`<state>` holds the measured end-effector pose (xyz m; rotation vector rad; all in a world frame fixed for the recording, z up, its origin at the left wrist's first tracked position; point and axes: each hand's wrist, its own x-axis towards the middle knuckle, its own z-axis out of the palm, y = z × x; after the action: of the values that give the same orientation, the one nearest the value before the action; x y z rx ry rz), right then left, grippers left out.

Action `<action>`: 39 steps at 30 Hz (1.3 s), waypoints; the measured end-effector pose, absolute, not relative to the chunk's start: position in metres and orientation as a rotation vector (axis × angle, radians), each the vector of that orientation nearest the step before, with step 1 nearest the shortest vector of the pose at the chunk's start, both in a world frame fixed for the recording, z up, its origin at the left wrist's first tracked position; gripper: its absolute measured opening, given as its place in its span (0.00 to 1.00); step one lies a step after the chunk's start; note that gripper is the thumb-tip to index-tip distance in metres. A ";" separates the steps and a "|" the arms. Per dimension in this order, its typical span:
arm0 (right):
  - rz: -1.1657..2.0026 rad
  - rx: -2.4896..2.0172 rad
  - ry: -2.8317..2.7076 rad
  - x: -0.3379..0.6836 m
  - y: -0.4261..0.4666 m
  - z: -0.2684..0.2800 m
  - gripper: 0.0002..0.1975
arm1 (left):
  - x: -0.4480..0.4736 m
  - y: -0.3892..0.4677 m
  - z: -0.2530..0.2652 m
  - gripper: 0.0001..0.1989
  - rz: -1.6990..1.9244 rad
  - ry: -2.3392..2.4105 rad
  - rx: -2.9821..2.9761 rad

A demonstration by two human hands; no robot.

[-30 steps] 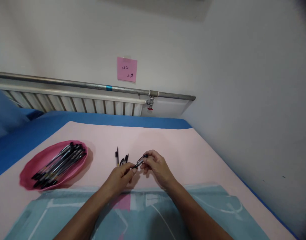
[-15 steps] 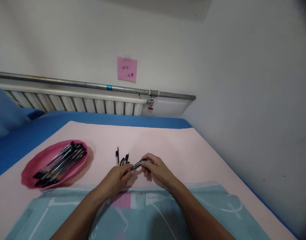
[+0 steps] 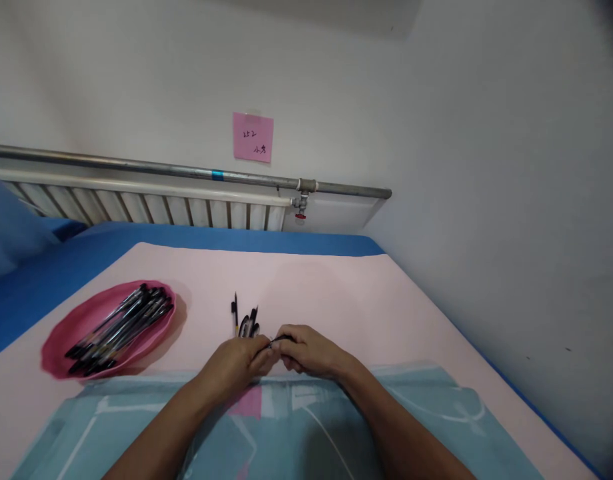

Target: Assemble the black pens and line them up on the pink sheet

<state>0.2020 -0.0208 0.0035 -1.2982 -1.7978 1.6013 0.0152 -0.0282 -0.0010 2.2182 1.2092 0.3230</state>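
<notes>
A dark pen (image 3: 282, 338) is held between my two hands, in front of my body, low over the pink surface. My left hand (image 3: 232, 363) is closed around one end, its thumb and fingers pressed together. My right hand (image 3: 312, 352) pinches the other end, close against the left fingertips. Most of the pen is covered by fingers, so I cannot tell whether its cap is on. Several loose pen parts, black caps and clear barrels (image 3: 247, 327), lie just beyond my left hand, partly hidden by it.
A pink scalloped tray (image 3: 61, 327) on the left holds a heap of black-and-clear pens (image 3: 123, 328). A teal patterned cloth (image 3: 281, 440) lies along the near side. Behind the pink sheet (image 3: 336, 287) are a radiator (image 3: 201, 212), a pipe and a wall with a pink note (image 3: 253, 137).
My hands have drawn closer together and slightly lower. Less of the pen shows between them, and more of the loose pen parts behind the left hand is visible.
</notes>
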 end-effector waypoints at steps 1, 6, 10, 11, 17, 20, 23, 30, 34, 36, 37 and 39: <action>1.600 -1.297 -1.805 0.202 -0.021 0.003 0.08 | 0.015 -0.029 -0.001 0.17 0.313 1.216 2.232; 1.584 -1.294 -1.831 0.202 -0.020 0.003 0.09 | 0.015 -0.030 -0.001 0.18 0.298 1.239 2.273; 1.582 -1.305 -1.847 0.202 -0.020 0.004 0.09 | 0.016 -0.030 -0.002 0.18 0.288 1.241 2.290; 1.578 -1.303 -1.853 0.202 -0.020 0.004 0.09 | 0.016 -0.030 -0.003 0.18 0.286 1.244 2.299; 1.557 -1.290 -1.853 0.200 -0.020 0.007 0.07 | 0.017 -0.030 -0.003 0.19 0.296 1.238 2.334; 1.567 -1.298 -1.851 0.199 -0.020 0.008 0.08 | 0.018 -0.030 -0.004 0.20 0.289 1.244 2.340; 1.604 -1.323 -1.848 0.199 -0.019 0.007 0.07 | 0.018 -0.030 -0.005 0.20 0.262 1.255 2.348; 1.649 -1.333 -1.826 0.199 -0.017 0.003 0.07 | 0.018 -0.030 -0.006 0.19 0.232 1.249 2.349; 1.673 -1.330 -1.800 0.198 -0.017 0.001 0.06 | 0.018 -0.030 -0.007 0.19 0.232 1.254 2.368; 1.676 -1.327 -1.787 0.198 -0.017 0.001 0.06 | 0.019 -0.031 -0.005 0.18 0.233 1.259 2.374; 1.674 -1.326 -1.786 0.198 -0.017 0.000 0.06 | 0.019 -0.031 -0.005 0.18 0.231 1.262 2.373; 1.672 -1.324 -1.788 0.198 -0.017 -0.001 0.06 | 0.019 -0.032 -0.003 0.18 0.227 1.272 2.370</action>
<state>0.1979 -0.0169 -0.0010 -1.3238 -1.7876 1.6719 0.0192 -0.0316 -0.0034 2.3697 1.2723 0.2269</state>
